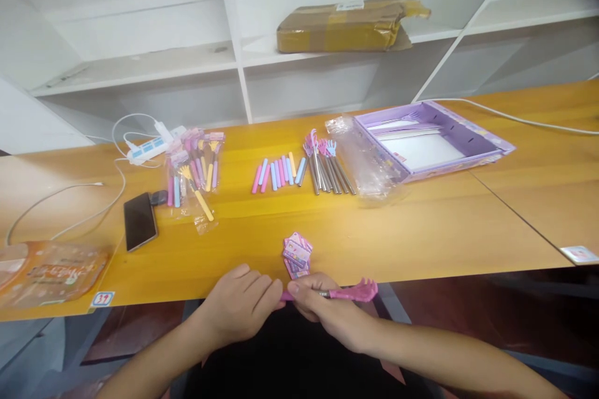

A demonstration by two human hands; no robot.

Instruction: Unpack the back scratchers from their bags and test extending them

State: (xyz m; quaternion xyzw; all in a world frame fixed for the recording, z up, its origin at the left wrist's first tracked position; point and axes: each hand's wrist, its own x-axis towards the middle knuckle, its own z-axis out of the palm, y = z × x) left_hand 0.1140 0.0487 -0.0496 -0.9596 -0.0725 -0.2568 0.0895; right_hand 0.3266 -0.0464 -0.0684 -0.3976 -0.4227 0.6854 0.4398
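Note:
Near the table's front edge, my left hand (248,300) is closed round the pink handle end of a back scratcher (354,292). My right hand (322,307) grips the same scratcher by its metal rod, with the pink claw head sticking out to the right. Just beyond my hands lies a small pile of pink and purple cards (297,254). Farther back is a row of pink, blue and yellow handle sleeves (279,173). Beside the sleeves rest several metal rods with claw heads (331,168). Bagged back scratchers (194,168) lie to the left.
A purple open box (477,159) sits at the back right, with clear plastic wrap (367,159) beside it. On the left are a phone (140,222), a power strip (154,148) with cables and an orange bag (56,271). A cardboard parcel (337,28) occupies the shelf.

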